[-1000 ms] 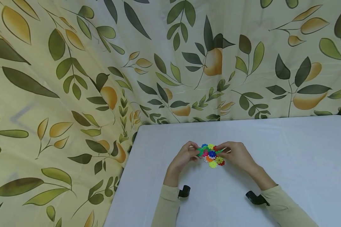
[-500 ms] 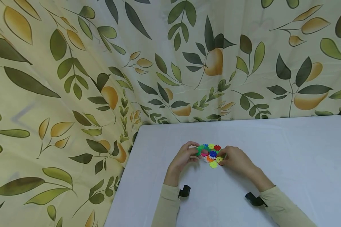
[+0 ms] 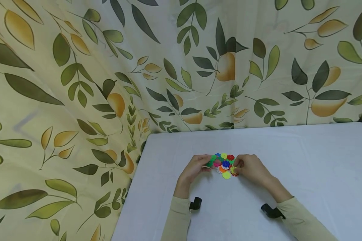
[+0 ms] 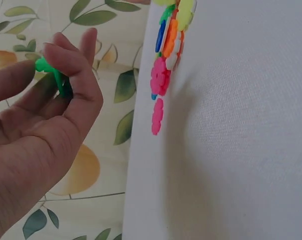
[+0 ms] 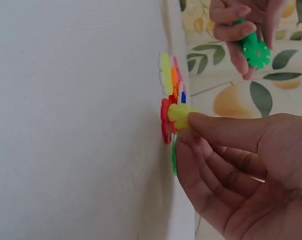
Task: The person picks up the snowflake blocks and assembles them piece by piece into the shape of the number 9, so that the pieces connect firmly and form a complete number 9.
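A small pile of colourful plastic snowflake discs (image 3: 224, 165) lies on the white table (image 3: 289, 157) between my hands. My left hand (image 3: 206, 164) is at the pile's left edge and pinches joined green discs (image 4: 49, 70) between thumb and fingers; these green discs (image 5: 254, 50) also show at the top of the right wrist view. At the pile's right edge my right hand (image 3: 236, 166) pinches a yellow disc (image 5: 179, 114) with thumb and forefinger, right against a red disc (image 5: 165, 122). Pink discs (image 4: 159, 92) lie at the pile's near side.
A leaf-and-pear patterned curtain (image 3: 78, 83) hangs behind the table and down its left side. The table's left edge (image 3: 129, 194) runs close to my left forearm. Black wrist mounts (image 3: 195, 203) sit on both beige sleeves.
My right hand let go of the green piece, dropped to the pile's right side and now pinches a yellow disc. The left hand keeps the green discs, lowered slightly.
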{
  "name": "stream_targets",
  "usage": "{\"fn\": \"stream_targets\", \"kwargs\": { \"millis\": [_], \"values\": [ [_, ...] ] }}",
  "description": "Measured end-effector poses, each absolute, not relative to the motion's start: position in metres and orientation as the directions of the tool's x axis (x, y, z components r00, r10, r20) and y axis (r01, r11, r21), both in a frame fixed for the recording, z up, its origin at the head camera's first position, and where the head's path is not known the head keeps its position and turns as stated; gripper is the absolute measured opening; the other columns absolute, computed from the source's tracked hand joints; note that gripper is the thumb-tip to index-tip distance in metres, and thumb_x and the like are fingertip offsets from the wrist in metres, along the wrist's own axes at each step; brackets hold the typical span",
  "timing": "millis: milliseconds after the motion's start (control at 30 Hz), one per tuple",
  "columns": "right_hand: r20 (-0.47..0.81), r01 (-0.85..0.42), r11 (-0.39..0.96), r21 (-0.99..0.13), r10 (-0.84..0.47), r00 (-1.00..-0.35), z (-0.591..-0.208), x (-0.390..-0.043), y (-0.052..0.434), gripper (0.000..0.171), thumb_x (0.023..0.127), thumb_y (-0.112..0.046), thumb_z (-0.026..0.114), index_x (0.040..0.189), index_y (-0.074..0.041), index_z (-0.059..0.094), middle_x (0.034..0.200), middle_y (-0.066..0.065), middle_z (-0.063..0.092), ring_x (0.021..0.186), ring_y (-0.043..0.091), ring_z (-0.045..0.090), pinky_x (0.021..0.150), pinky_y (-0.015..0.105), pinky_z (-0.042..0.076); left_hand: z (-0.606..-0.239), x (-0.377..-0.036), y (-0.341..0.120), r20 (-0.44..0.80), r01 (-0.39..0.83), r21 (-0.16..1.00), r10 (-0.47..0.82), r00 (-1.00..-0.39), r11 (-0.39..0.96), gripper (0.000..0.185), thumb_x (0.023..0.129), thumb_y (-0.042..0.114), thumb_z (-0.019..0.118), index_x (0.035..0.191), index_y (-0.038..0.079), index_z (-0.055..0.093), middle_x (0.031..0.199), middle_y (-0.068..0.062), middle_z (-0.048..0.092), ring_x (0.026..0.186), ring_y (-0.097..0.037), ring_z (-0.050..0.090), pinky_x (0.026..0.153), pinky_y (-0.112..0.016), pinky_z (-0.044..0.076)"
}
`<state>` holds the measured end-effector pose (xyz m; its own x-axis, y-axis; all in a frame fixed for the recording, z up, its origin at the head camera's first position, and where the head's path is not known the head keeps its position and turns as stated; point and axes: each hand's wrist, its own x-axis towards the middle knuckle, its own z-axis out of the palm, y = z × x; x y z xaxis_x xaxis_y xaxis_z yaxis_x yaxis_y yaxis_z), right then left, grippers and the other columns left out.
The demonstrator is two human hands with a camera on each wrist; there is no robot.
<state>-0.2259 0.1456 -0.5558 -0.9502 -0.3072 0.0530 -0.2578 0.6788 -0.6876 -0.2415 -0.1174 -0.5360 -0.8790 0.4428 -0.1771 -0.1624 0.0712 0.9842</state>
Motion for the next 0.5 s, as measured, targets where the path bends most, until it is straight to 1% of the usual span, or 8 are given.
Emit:
{"fn": "stream_targets", "kwargs": {
  "millis": [33, 100, 200, 267, 333, 433, 500],
  "values": [
    [0.052, -0.253, 0.674, -0.694, -0.303, -0.951, -0.554, -0.226, 0.146, 0.012, 0.086, -0.010, 0.084, 0.091, -0.010, 0.072, 0.075, -0.005, 0.064, 0.068, 0.014, 0.057, 0.061, 0.029, 0.050, -0.537, -0.241, -0.117, -0.174, -0.157, 0.985, 0.440, -0.881, 0.075, 0.040, 0.111, 0.022, 0.052, 0.132, -0.008, 0.066, 0.129, -0.033, 0.064, 0.095, -0.027, 0.065, 0.098, -0.056, 0.054],
    [0.052, -0.240, 0.654, -0.718, -0.293, -0.955, -0.551, -0.225, 0.147, 0.011, 0.088, -0.010, 0.083, 0.093, -0.009, 0.074, 0.076, -0.005, 0.066, 0.069, 0.015, 0.058, 0.060, 0.028, 0.051, -0.538, -0.241, -0.117, -0.168, -0.150, 0.986, 0.434, -0.885, 0.077, 0.036, 0.110, 0.020, 0.055, 0.131, -0.007, 0.068, 0.128, -0.033, 0.065, 0.095, -0.031, 0.066, 0.097, -0.056, 0.054],
    [0.056, -0.221, 0.615, -0.757, -0.275, -0.960, -0.546, -0.224, 0.147, 0.011, 0.090, -0.013, 0.082, 0.097, -0.008, 0.075, 0.079, -0.004, 0.069, 0.070, 0.015, 0.061, 0.061, 0.028, 0.053, -0.537, -0.240, -0.117, -0.157, -0.139, 0.988, 0.447, -0.881, 0.072, 0.034, 0.108, 0.020, 0.058, 0.131, -0.004, 0.069, 0.129, -0.031, 0.066, 0.102, -0.044, 0.066, 0.098, -0.057, 0.053],
    [0.072, -0.218, 0.586, -0.781, -0.262, -0.962, -0.544, -0.224, 0.146, 0.010, 0.090, -0.013, 0.081, 0.097, -0.008, 0.076, 0.080, -0.003, 0.070, 0.070, 0.015, 0.064, 0.062, 0.028, 0.054, -0.537, -0.239, -0.116, -0.149, -0.135, 0.989, 0.459, -0.876, 0.065, 0.034, 0.108, 0.020, 0.059, 0.131, -0.003, 0.069, 0.129, -0.030, 0.066, 0.107, -0.050, 0.064, 0.098, -0.056, 0.054],
    [0.091, -0.218, 0.560, -0.799, -0.246, -0.965, -0.542, -0.224, 0.145, 0.010, 0.091, -0.014, 0.082, 0.096, -0.009, 0.076, 0.079, -0.002, 0.072, 0.069, 0.014, 0.065, 0.061, 0.028, 0.054, -0.536, -0.239, -0.115, -0.145, -0.130, 0.989, 0.472, -0.869, 0.064, 0.034, 0.108, 0.021, 0.060, 0.131, -0.003, 0.068, 0.129, -0.030, 0.066, 0.106, -0.048, 0.064, 0.095, -0.049, 0.056],
    [0.118, -0.223, 0.529, -0.818, -0.226, -0.967, -0.540, -0.224, 0.144, 0.010, 0.091, -0.014, 0.082, 0.094, -0.009, 0.075, 0.078, -0.001, 0.073, 0.067, 0.014, 0.067, 0.059, 0.027, 0.054, -0.536, -0.238, -0.114, -0.147, -0.134, 0.989, 0.479, -0.866, 0.061, 0.035, 0.107, 0.020, 0.060, 0.130, -0.006, 0.067, 0.128, -0.031, 0.066, 0.100, -0.041, 0.065, 0.087, -0.035, 0.058],
    [0.120, -0.217, 0.501, -0.838, -0.218, -0.969, -0.538, -0.223, 0.143, 0.011, 0.091, -0.014, 0.082, 0.095, -0.007, 0.075, 0.078, 0.000, 0.073, 0.068, 0.016, 0.069, 0.059, 0.028, 0.055, -0.537, -0.239, -0.113, -0.147, -0.134, 0.989, 0.484, -0.863, 0.063, 0.035, 0.107, 0.019, 0.060, 0.129, -0.007, 0.067, 0.128, -0.032, 0.066, 0.099, -0.038, 0.064, 0.084, -0.030, 0.057]
  ]
}}
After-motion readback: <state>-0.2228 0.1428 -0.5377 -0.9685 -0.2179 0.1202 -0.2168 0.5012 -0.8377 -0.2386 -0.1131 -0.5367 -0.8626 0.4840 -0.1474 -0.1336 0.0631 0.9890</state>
